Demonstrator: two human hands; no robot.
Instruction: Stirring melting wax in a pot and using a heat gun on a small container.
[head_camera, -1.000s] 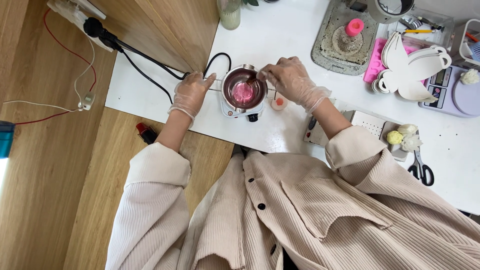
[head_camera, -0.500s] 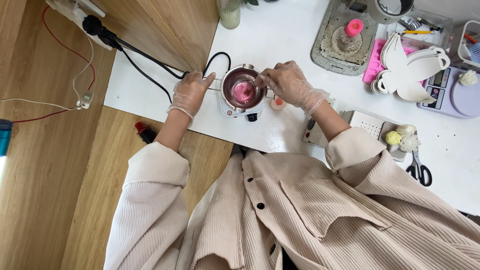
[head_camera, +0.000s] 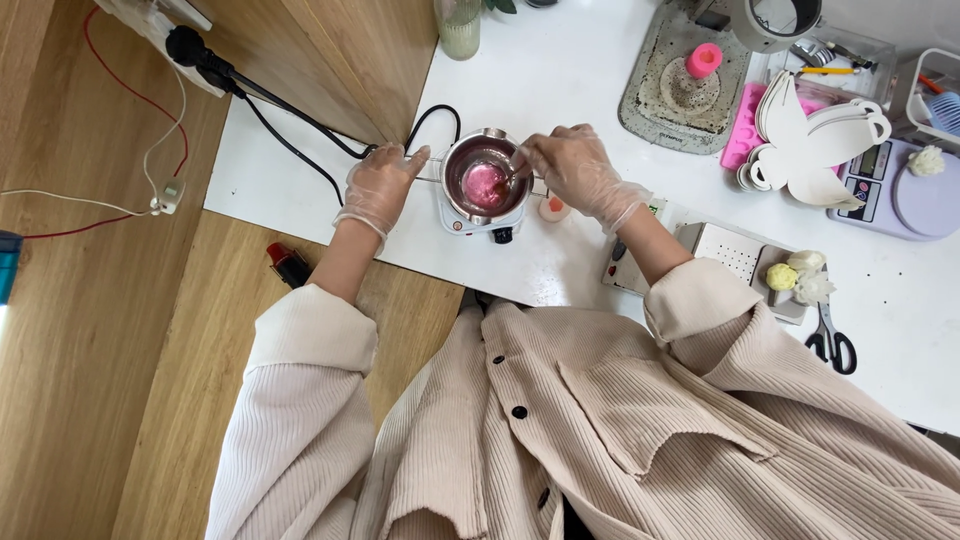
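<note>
A metal pot (head_camera: 487, 180) of pink liquid (head_camera: 486, 185) sits on a small white heater (head_camera: 478, 222) near the front edge of the white desk (head_camera: 560, 80). The gloved left hand (head_camera: 381, 187) pinches the pot's handle at its left side. The gloved right hand (head_camera: 572, 165) is closed on a thin stick (head_camera: 507, 181) whose tip dips into the liquid; scissors (head_camera: 828, 340) lie well apart to the right.
</note>
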